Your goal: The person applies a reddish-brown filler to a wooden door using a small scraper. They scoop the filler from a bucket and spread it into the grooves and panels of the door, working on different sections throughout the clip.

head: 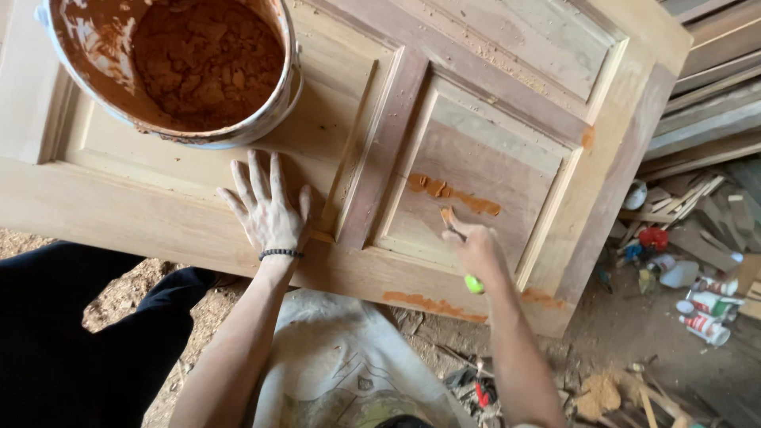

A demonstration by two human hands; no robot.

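A dirt floor littered with wood scraps and small bottles (701, 305) fills the lower right of the frame, and the pale wooden panelled door (380, 261) lying flat serves as your surface. You look to be partway through filling: orange-brown putty streaks (453, 195) already cross the recessed panel at centre. Your right hand (478, 250) has its fingers clenched on a small putty knife with a green handle (473, 283), blade tip touching the panel just below the streak. The next stroke likely calls for a flat, firm drag along the grain. Your left hand (269, 208) lies released, fingers spread flat on the door, bracing it. The white bucket of reddish-brown filler (182, 63) sits at upper left.
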